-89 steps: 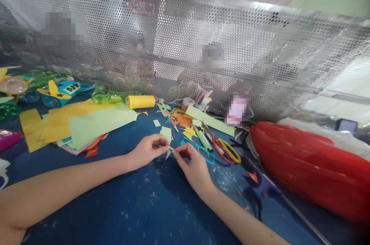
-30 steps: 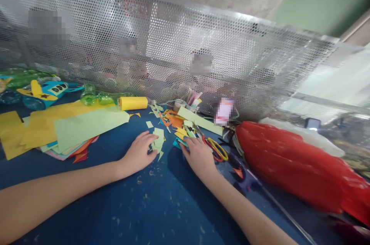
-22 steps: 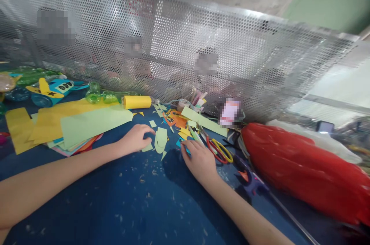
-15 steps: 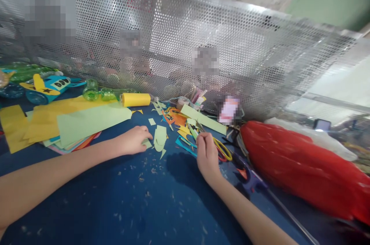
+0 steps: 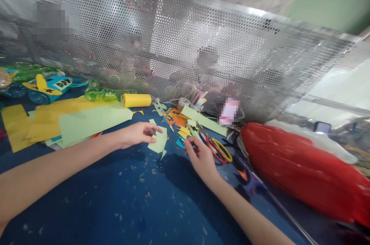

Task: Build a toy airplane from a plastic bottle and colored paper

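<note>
My left hand (image 5: 135, 134) hangs just above the desk (image 5: 150, 206) with fingers loosely spread, their tips at the edge of a pale green paper cutout (image 5: 158, 142) lying flat, as if steadying it. My right hand (image 5: 199, 156) is curled beside the scraps (image 5: 179, 121), thumb and forefinger seemingly pinched, near the red-and-yellow scissors (image 5: 221, 149); whether anything is held I cannot tell.

On the counter (image 5: 150, 206), a paper stack (image 5: 72, 123) lies at the left, with a roll (image 5: 137, 100) behind its right end. Paper scraps (image 5: 173, 119) sit in the middle, scissors (image 5: 219, 150) just right of them, and a bag (image 5: 300, 168) farther right. A perforated screen (image 5: 185, 48) stands behind everything.
</note>
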A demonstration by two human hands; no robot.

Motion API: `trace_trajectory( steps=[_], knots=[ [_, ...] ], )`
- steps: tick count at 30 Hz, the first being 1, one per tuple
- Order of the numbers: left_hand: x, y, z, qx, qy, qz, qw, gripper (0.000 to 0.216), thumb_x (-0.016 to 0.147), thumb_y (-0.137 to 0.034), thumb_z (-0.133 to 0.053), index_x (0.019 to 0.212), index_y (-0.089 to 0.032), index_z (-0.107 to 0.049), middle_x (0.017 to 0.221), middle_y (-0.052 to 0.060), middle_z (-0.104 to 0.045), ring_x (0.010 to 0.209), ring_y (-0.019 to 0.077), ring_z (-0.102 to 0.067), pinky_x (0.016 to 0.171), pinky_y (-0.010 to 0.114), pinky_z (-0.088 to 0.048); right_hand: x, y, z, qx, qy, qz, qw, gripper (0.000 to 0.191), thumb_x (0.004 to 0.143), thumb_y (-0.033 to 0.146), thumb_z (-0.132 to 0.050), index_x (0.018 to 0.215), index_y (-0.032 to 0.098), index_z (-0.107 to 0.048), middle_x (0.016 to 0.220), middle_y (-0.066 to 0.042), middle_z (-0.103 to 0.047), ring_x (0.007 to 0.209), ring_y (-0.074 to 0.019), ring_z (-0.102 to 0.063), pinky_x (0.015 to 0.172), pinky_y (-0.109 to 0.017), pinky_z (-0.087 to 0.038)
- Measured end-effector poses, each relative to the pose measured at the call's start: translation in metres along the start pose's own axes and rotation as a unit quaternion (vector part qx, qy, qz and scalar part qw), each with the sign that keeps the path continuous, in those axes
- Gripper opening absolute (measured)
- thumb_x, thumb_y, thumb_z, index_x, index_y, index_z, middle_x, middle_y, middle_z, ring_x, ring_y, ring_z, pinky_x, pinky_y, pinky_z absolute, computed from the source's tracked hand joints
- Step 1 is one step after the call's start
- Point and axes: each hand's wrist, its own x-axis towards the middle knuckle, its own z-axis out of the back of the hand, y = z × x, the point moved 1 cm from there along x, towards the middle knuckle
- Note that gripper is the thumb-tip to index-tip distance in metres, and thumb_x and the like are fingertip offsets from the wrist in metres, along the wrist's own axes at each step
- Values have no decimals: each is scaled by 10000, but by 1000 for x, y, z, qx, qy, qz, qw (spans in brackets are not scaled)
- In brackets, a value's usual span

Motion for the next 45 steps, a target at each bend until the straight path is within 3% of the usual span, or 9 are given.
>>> trace_trajectory(
  steps=[6,12,17,24,29,32,36,39,45],
  knots=[
    [-7,1,-33,-153,-34,9,988,322,717,-146,-586,1038,-165,-580,841,20,-609,741,120,-586,722,287,-489,-10,21,-19,137,143,-40,979,188,805,392,-558,820,204,-567,712,-22,-636,668,-170,-622,652,-307,-530],
    [-10,7,-42,-164,41,-8,986,321,702,-151,-626,1020,-166,-578,791,-2,-582,746,140,-604,727,315,-528,-9,17,-20,158,117,-54,979,149,785,347,-581,793,200,-570,631,20,-587,600,-139,-587,622,-280,-504],
    [-6,16,-38,-96,37,-33,994,298,764,-282,-604,1040,-175,-563,770,-9,-548,684,127,-594,688,320,-542,-7,9,-19,143,122,-52,981,145,786,340,-582,795,195,-581,622,27,-567,590,-134,-565,601,-268,-475],
    [-7,20,-40,-94,65,-69,991,446,660,-100,-642,1056,-210,-469,923,8,-581,832,143,-612,773,314,-502,-7,4,-21,162,116,-61,978,164,790,354,-569,844,200,-564,632,30,-542,583,-133,-549,575,-267,-466],
    [-9,18,-38,83,46,-112,989,86,730,-155,-587,814,-171,-583,811,8,-599,748,134,-597,720,278,-491,-7,-1,-21,129,118,-27,984,126,805,330,-552,796,207,-527,634,34,-532,579,-130,-542,580,-266,-467],
    [-11,18,-36,200,32,-174,964,64,764,-180,-577,786,-190,-636,888,26,-604,776,142,-582,729,277,-473,-9,0,-20,52,135,1,989,81,822,282,-521,788,212,-544,679,11,-568,618,-142,-553,603,-276,-474],
    [-13,18,-37,293,-7,-232,927,96,790,-206,-579,781,-214,-675,995,46,-556,962,182,-528,879,328,-410,-12,8,-19,-45,124,79,988,59,787,211,-549,765,214,-604,865,-42,-589,806,-179,-581,749,-328,-480],
    [-14,19,-37,331,-34,-246,911,83,773,-218,-603,753,-216,-684,989,52,-536,980,194,-493,891,334,-393,-14,13,-18,-62,132,118,982,39,778,221,-589,772,219,-627,895,-51,-573,883,-191,-568,808,-343,-466],
    [-13,21,-37,327,-45,-235,914,72,754,-231,-625,705,-215,-674,931,34,-558,936,184,-494,885,324,-388,-13,8,-20,-64,180,97,977,69,789,177,-577,765,209,-633,821,-30,-579,798,-164,-582,744,-300,-481]
  ],
)
